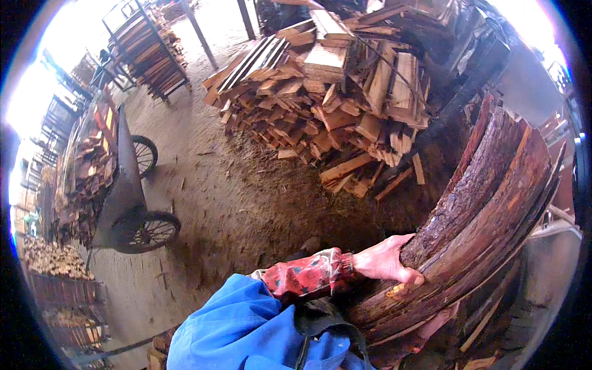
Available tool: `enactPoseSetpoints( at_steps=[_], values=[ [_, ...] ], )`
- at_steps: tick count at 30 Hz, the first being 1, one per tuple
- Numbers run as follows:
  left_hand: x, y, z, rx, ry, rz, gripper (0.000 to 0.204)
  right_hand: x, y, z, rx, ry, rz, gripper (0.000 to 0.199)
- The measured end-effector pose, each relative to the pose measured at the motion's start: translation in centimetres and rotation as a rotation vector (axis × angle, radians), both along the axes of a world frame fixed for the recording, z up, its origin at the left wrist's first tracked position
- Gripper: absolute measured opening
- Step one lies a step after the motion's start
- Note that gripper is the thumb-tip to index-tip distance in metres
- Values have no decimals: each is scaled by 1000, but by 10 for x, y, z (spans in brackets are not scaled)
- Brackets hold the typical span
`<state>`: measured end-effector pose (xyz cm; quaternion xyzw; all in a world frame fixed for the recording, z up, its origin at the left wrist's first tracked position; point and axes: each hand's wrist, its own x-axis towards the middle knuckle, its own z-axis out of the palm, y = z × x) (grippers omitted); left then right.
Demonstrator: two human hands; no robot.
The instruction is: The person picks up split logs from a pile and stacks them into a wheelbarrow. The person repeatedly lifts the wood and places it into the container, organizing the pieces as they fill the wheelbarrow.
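A stack of long, bark-covered wood slabs (pixel 487 203) slants across the right side, its far end higher up in the picture. My left hand (pixel 385 260), coming out of a red patterned cuff, is closed on the left edge of the slabs. Its thumb lies over the bark and its fingers go out of sight round the edge. Beneath the near part of the slabs, my right hand (pixel 438 324) shows in part, held against their lower side. Most of its fingers are hidden by the wood.
A big heap of split wood (pixel 327 105) lies ahead on the dirt floor (pixel 209 216). At left stands a two-wheeled metal cart (pixel 120 191) loaded with wood pieces. Behind it is a rack of stacked boards (pixel 148 55). More slabs and sticks (pixel 484 327) lie at lower right.
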<state>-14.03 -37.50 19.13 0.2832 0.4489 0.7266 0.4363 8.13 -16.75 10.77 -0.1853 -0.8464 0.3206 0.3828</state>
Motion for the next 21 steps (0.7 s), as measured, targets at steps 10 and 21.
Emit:
enactPoseSetpoints(
  at_steps=[10,21],
  values=[
    [20,-13,22,14,-2,159,72,-27,11,17,-454,227,167,78],
    [79,-61,59,92,157,531,74,-49,-2,75,-573,191,422,82]
  ],
)
